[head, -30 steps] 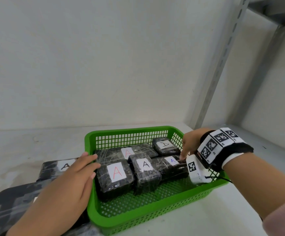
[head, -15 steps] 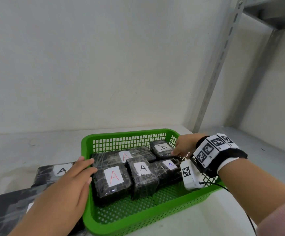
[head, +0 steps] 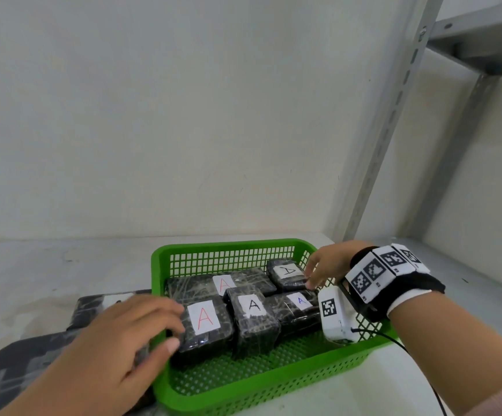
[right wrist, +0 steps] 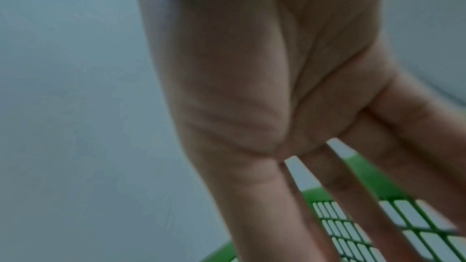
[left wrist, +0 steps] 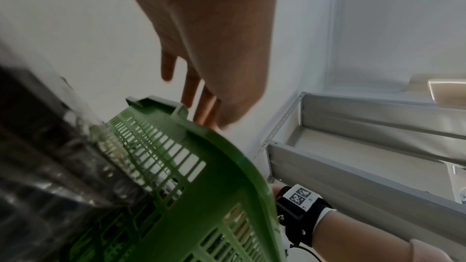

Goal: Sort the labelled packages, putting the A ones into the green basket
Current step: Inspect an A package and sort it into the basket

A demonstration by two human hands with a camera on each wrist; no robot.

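Note:
The green basket (head: 228, 244) holds several black wrapped packages with white A labels. A red-A package (head: 204, 322) lies at its front left, a black-A one (head: 254, 313) in the middle, a blue-A one (head: 297, 304) to the right. My left hand (head: 141, 334) reaches over the basket's left rim with straight, spread fingers, its tips at the red-A package. My right hand (head: 324, 265) has straight fingers, its tips touching the right edge of the back right package (head: 285, 271). In the wrist views the left hand (left wrist: 199, 95) and right hand (right wrist: 302, 146) hold nothing.
Two more dark wrapped packages lie on the white shelf left of the basket, one (head: 93, 307) with its label hidden by my hand, a bigger one (head: 18, 364) at the front left. A grey metal shelf upright (head: 372, 163) stands behind right. The wall is close behind.
My right hand moved from the blue-A package back to the back right package. My left hand slid right, from the basket's left rim to the red-A package.

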